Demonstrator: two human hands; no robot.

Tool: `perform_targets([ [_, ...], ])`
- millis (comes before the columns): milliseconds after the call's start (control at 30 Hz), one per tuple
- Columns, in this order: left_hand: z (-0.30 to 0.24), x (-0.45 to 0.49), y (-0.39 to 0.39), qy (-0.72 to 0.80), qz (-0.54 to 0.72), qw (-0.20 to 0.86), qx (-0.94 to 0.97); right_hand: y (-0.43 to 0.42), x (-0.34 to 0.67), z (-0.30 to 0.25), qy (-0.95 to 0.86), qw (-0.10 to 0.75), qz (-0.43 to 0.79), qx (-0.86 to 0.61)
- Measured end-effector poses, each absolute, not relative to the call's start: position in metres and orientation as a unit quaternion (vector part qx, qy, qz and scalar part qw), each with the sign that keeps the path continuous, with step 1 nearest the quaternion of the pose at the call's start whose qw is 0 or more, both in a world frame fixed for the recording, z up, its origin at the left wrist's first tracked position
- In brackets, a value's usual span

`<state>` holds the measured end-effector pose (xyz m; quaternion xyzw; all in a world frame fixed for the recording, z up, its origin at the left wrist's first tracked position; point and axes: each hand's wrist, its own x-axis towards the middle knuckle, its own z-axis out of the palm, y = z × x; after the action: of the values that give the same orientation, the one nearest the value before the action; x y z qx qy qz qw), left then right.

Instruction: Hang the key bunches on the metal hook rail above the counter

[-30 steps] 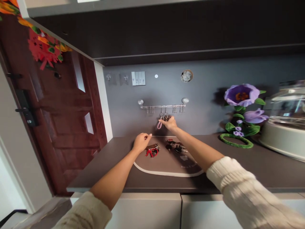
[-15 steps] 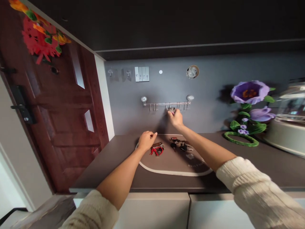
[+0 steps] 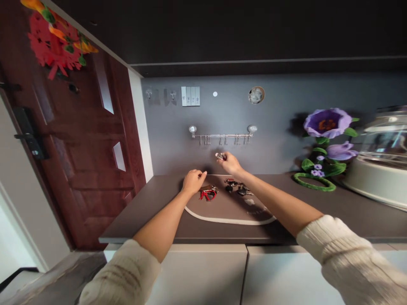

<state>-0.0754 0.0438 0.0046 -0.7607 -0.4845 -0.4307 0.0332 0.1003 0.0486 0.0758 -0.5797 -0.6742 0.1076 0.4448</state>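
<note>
My right hand is raised below the metal hook rail on the grey wall, fingers closed on a bunch of keys. The rail's hooks hang bare. My left hand hovers loosely curled over the brown oval mat, just left of a key bunch with a red strap. A dark key bunch lies on the mat under my right wrist.
A dark wooden door stands at the left. Purple fabric flowers and a glass-lidded appliance sit on the countertop to the right. Wall switches are above the rail.
My right hand went up to the rail with the keys, then came down away from it still gripping them. My left hand stayed by the red-strapped keys.
</note>
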Motion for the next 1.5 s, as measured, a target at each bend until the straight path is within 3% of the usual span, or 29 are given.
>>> perform_targets([
  [133, 0.007, -0.08, 0.035, -0.488, -0.454, 0.027, -0.745, 0.031, 0.116, 0.051, -0.734, 0.366, 0.204, -0.534],
  [433, 0.011, -0.078, 0.015, -0.496, -0.525, -0.063, -0.689, -0.005, 0.152, 0.077, -0.719, 0.374, 0.219, -0.543],
  [567, 0.033, -0.073, -0.001, -0.452, -0.499, -0.194, -0.713, -0.024, 0.162, 0.096, -0.773, 0.27, 0.287, -0.498],
  [700, 0.067, -0.069, -0.019, -0.333, -0.378, -0.39, -0.771, -0.046, 0.164, 0.116, -0.775, 0.167, 0.46, -0.4],
  [833, 0.085, -0.064, -0.028, -0.24, -0.364, -0.527, -0.73, -0.05, 0.165, 0.112, -0.704, 0.259, 0.567, -0.341],
  [967, 0.075, -0.061, -0.027, -0.26, -0.388, -0.584, -0.664, -0.042, 0.167, 0.083, -0.633, 0.325, 0.631, -0.309],
  [1233, 0.027, -0.068, -0.025, -0.303, -0.407, -0.613, -0.606, -0.036, 0.173, 0.031, -0.592, 0.33, 0.669, -0.305],
  [1500, 0.024, -0.07, -0.023, -0.307, -0.41, -0.623, -0.591, -0.035, 0.171, 0.035, -0.577, 0.339, 0.678, -0.304],
])
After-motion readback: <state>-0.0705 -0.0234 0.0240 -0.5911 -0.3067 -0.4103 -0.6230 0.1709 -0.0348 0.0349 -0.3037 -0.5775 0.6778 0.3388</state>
